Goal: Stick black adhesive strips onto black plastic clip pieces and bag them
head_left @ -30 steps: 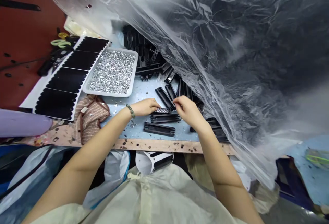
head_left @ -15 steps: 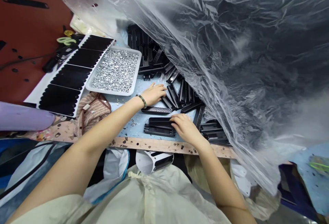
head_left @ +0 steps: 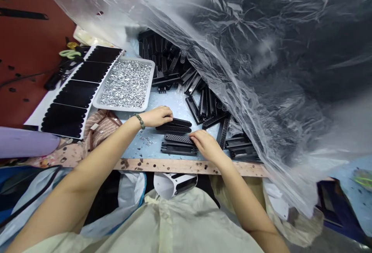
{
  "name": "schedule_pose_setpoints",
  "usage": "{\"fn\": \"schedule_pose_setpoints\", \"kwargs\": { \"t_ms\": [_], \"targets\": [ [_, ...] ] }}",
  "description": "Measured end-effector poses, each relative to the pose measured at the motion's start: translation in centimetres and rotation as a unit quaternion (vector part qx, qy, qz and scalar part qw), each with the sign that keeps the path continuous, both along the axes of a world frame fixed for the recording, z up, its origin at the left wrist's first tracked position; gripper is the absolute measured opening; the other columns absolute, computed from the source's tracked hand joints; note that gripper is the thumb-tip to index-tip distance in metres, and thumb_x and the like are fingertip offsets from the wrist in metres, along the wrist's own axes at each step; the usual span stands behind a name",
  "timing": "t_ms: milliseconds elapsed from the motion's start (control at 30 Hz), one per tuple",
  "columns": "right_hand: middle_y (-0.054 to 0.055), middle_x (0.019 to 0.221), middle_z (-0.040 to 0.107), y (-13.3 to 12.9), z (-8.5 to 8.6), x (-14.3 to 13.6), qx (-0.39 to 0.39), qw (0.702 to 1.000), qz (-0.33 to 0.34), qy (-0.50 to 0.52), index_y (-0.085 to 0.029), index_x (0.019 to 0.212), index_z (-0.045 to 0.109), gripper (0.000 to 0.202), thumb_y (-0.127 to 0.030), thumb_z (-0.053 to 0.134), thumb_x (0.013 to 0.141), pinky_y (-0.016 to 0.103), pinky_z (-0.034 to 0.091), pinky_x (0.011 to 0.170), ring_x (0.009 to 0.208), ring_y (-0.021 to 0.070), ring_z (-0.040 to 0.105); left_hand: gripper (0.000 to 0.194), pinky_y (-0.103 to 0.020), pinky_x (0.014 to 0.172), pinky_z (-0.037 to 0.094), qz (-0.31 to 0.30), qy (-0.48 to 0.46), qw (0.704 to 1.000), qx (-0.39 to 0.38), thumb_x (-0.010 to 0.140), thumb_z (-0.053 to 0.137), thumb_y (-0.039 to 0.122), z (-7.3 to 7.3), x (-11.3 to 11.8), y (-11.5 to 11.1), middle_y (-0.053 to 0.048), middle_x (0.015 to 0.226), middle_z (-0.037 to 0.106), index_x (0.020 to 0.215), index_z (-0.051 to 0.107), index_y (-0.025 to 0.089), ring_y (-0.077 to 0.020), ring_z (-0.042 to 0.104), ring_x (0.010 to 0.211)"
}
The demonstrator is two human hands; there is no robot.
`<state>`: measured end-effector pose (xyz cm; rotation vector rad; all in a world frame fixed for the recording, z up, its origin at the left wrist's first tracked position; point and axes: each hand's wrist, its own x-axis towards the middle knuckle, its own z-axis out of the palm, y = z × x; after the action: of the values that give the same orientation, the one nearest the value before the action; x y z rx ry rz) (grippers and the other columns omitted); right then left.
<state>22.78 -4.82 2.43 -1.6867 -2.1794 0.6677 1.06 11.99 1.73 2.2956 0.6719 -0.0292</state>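
Note:
My left hand (head_left: 158, 116), wearing a beaded bracelet, has its fingers closed on the left end of a long black plastic bar (head_left: 182, 122). Just below that bar lies another black bar (head_left: 174, 129) with a patterned face. My right hand (head_left: 205, 142) pinches the right end of a black bar with a mesh-like face (head_left: 178, 139). Under it, near the table edge, are more black bars (head_left: 178, 149), stacked side by side. A loose pile of such bars (head_left: 207, 104) spreads beyond my right hand.
A white tray (head_left: 152, 78) full of small shiny metal pieces, like nuts, stands left of the pile. Beside it lie a sheet of black strips (head_left: 76, 93), a striped cloth (head_left: 101, 123) and green-handled scissors (head_left: 69, 54). Clear plastic sheeting (head_left: 247, 71) hangs over the right side.
My left hand has come from the pile, left and slightly nearer to me, and now holds a black bar. The bar at my right hand now shows its mesh face upward.

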Motion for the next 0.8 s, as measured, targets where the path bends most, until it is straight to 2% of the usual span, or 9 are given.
{"fn": "schedule_pose_setpoints", "kwargs": {
  "t_ms": [100,267,433,500,600,667,733,800],
  "targets": [
    [0.006,0.094,0.064,-0.3,0.3,0.6,0.012,0.999,-0.044,0.028,-0.02,0.1,0.06,0.022,-0.025,0.039,0.097,0.033,0.046,0.084,0.09,0.0187,0.059,0.028,-0.033,0.091,0.042,0.003,0.001,1.0,-0.012,0.088,0.04,0.034,-0.1,-0.3,0.0,-0.008,0.096,0.062,0.092,0.061,0.017,-0.0195,0.056,0.094],
    [0.006,0.094,0.065,-0.1,1.0,2.1,0.054,0.989,-0.119,0.073,-0.02,0.097,0.061,0.022,-0.027,0.04,0.096,0.032,0.047,0.083,0.09,0.0183,0.061,0.031,-0.031,0.09,0.044,0.016,-0.006,0.999,-0.03,0.089,0.039,0.035,-0.4,-0.6,-0.2,-0.009,0.103,0.062,0.096,0.061,0.016,-0.0184,0.057,0.095],
    [0.006,0.099,0.067,0.4,1.8,3.1,0.064,0.981,-0.167,0.081,-0.021,0.103,0.062,0.023,-0.028,0.042,0.095,0.033,0.048,0.083,0.092,0.0184,0.062,0.039,-0.035,0.1,0.041,0.03,-0.012,0.999,-0.033,0.091,0.038,0.037,-0.2,-1.1,-1.1,-0.008,0.122,0.061,0.12,0.056,0.019,-0.0204,0.055,0.112],
    [0.005,0.101,0.067,0.1,2.1,3.2,0.045,0.982,-0.165,0.075,-0.021,0.105,0.062,0.023,-0.027,0.043,0.094,0.032,0.048,0.082,0.091,0.0178,0.062,0.046,-0.038,0.106,0.036,0.05,-0.04,0.998,-0.004,0.092,0.039,0.04,0.0,-1.8,-1.8,-0.01,0.131,0.055,0.129,0.05,0.017,-0.022,0.049,0.122],
    [0.005,0.1,0.065,-0.9,2.3,3.2,-0.011,0.989,-0.131,0.071,-0.021,0.107,0.062,0.022,-0.03,0.051,0.09,0.03,0.049,0.075,0.086,0.0169,0.062,0.047,-0.041,0.109,0.034,0.081,-0.099,0.99,0.056,0.093,0.041,0.041,0.6,-3.3,-3.9,-0.011,0.135,0.05,0.132,0.046,0.018,-0.0229,0.045,0.126],
    [0.005,0.102,0.063,-1.5,2.2,3.0,-0.042,0.992,-0.095,0.071,-0.021,0.11,0.06,0.027,-0.032,0.06,0.085,0.029,0.049,0.074,0.084,0.0166,0.061,0.039,-0.04,0.105,0.039,0.126,-0.13,0.978,0.099,0.093,0.043,0.037,1.1,-4.4,-5.9,-0.01,0.126,0.055,0.127,0.049,0.02,-0.0221,0.05,0.119],
    [0.005,0.104,0.062,-1.7,1.9,2.6,-0.053,0.995,-0.065,0.058,-0.021,0.112,0.059,0.033,-0.032,0.065,0.082,0.031,0.049,0.079,0.086,0.0168,0.06,0.029,-0.036,0.094,0.046,0.173,-0.142,0.967,0.121,0.093,0.044,0.034,1.3,-5.3,-8.2,-0.008,0.108,0.06,0.117,0.054,0.02,-0.0198,0.058,0.102],
    [0.005,0.104,0.062,-1.6,1.4,2.2,-0.049,0.997,-0.048,0.041,-0.022,0.113,0.059,0.029,-0.03,0.061,0.085,0.032,0.047,0.084,0.09,0.0175,0.06,0.022,-0.033,0.085,0.049,0.168,-0.131,0.97,0.118,0.092,0.046,0.032,1.1,-5.8,-10.4,-0.007,0.097,0.061,0.108,0.056,0.019,-0.0184,0.059,0.091]
  ]
}}
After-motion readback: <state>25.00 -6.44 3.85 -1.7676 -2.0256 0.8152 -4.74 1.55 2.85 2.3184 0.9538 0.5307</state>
